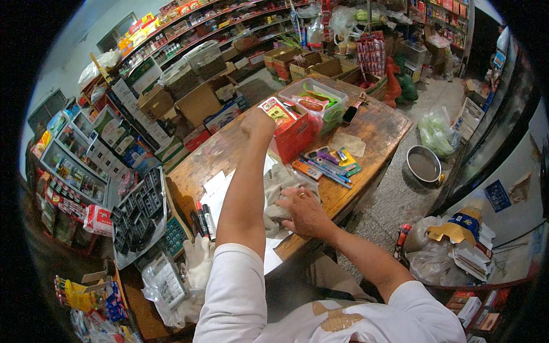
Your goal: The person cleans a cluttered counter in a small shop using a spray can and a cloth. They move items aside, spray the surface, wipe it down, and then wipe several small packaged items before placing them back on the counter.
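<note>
My left hand [258, 123] reaches far over the wooden table [377, 124], beside a red cardboard box [292, 139] with printed snack packets [276, 110] standing in it. Its fingers are hidden behind the back of the hand, so I cannot tell whether it holds anything. My right hand [305, 210], with a ring on one finger, rests spread on a crumpled grey cloth [274, 188]. White paper sheets [218, 191] lie partly under the cloth and my left arm. Right of the cloth lie pencils [328, 171], a small orange box [306, 169] and a purple item [328, 157].
Behind the red box stands a clear plastic tub [334, 115] with packets. Marker pens [203, 218], white gloves [199, 261], a calculator [175, 236] and a tray of black plastic pieces [141, 210] lie at the left. A metal basin [423, 163] stands on the floor at right.
</note>
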Available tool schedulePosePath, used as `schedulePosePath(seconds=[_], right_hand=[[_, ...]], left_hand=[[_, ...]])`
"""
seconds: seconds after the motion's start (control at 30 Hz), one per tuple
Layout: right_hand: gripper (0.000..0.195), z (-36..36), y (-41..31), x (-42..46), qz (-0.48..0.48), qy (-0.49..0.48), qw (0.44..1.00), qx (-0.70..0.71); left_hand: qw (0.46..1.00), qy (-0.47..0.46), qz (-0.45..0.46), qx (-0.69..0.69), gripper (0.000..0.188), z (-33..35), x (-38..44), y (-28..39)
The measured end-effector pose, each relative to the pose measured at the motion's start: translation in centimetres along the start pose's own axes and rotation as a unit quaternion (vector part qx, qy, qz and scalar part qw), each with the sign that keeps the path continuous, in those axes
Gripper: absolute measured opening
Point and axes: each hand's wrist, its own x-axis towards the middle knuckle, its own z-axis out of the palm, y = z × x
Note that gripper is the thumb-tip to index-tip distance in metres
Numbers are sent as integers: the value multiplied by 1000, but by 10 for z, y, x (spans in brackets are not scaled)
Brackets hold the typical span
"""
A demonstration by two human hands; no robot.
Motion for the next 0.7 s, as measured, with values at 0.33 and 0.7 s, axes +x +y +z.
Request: schedulePosePath(seconds=[0.33, 0.7], right_hand=[[61, 0, -2, 5, -4, -11, 999, -51], [62, 4, 8, 3, 6, -16, 999, -52]], left_hand=[[991, 10, -27, -132, 33, 5, 15, 11], [973, 5, -69, -219, 37, 13, 8, 34]])
